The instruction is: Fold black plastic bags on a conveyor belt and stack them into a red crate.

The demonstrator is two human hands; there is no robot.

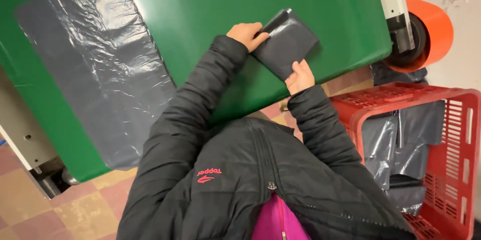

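Both hands were on the folded black bag [286, 42], which lay flat on the green table [210, 10] near its front edge. The left hand [245, 35] pressed down on the bag's left corner, fingers laid flat over it rather than curled in a grip. The right hand [299, 76] pinched the near edge of the bag, its grip closed on the plastic. To the left of the folded bag, well apart from it, a flat black sheet [95, 65] lay spread out on the table. To the right of the folded bag, off the table, stood a red crate [451, 120] holding more dark plastic, and behind it an orange roll [431, 32]. Doing this fold well would likely call for firm pressure, squeezing air out and keeping the edges lined up.
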